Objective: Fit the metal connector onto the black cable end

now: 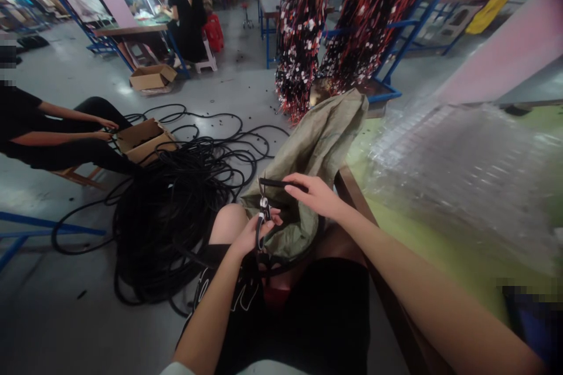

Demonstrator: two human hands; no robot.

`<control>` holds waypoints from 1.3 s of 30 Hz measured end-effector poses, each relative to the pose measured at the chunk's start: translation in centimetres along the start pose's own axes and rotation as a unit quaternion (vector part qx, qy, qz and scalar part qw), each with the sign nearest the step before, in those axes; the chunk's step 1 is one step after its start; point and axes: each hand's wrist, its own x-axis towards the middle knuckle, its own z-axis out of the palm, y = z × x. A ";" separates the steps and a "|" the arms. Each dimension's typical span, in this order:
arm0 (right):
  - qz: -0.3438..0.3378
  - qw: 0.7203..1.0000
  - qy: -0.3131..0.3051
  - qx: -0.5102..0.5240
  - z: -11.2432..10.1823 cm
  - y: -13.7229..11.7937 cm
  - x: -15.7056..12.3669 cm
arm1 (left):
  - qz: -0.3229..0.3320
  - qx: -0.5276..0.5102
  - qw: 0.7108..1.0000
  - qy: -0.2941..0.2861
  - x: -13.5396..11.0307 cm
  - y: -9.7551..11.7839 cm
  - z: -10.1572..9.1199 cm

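Note:
My left hand is closed round a pair of black-handled cutters, blades pointing up. My right hand pinches a short black tube piece just above the cutter blades. Both hands hover over my lap, above the mouth of an olive-green sack that leans against the table edge. A black cable loops from under my left hand across my lap.
A big tangle of black cable lies on the floor at left, beside an open cardboard box. A seated person works at that box. The green table at right carries clear plastic trays. Wire harness bundles hang behind.

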 end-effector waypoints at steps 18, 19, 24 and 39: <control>0.010 0.998 -0.029 -0.050 0.2 -0.1 0.0 | -0.007 0.088 0.996 0.008 0.3 -0.2 -0.7; 0.009 0.998 -0.035 -0.054 0.2 -0.2 0.0 | -0.008 0.099 0.995 0.009 0.3 -0.4 -0.8; 0.034 0.995 -0.070 -0.069 0.0 -0.5 0.2 | -0.011 0.123 0.992 0.005 0.2 -0.7 -1.2; 0.178 0.973 -0.138 0.056 -0.2 -0.8 0.0 | -0.025 0.180 0.983 0.037 0.7 -1.5 -1.6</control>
